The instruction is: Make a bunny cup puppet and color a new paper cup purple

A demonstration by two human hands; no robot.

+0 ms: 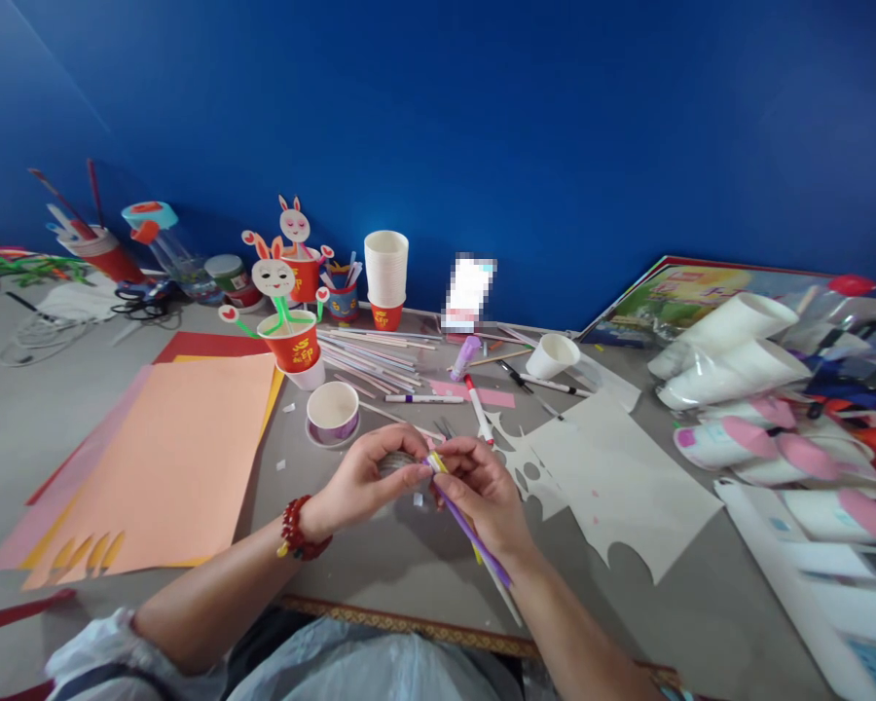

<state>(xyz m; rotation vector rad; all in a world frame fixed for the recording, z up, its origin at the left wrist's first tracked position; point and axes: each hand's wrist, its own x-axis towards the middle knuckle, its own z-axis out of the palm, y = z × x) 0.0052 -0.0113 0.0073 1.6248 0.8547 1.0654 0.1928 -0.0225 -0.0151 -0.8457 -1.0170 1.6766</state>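
My left hand (380, 472) and my right hand (488, 495) meet over the front middle of the table. Both pinch the upper ends of a few thin straw-like sticks (474, 541) in purple, white and yellow. The sticks slant down to the right, passing under my right palm toward the wrist. How their tops are joined is partly hidden by my fingers. Scissors (445, 428), only partly visible, lie just beyond my hands. A white and purple paper cup (334, 414) stands to the left of them.
Coloured paper sheets (190, 428) lie left; cut white paper (620, 477) lies right. Red cups with rabbit figures (290, 343) and stacked paper cups (386, 273) stand behind. Loose pale sticks (380, 360), markers (423, 398) and a purple glue stick (466, 358) are scattered midway. Wrapped cups (730, 350) crowd the right.
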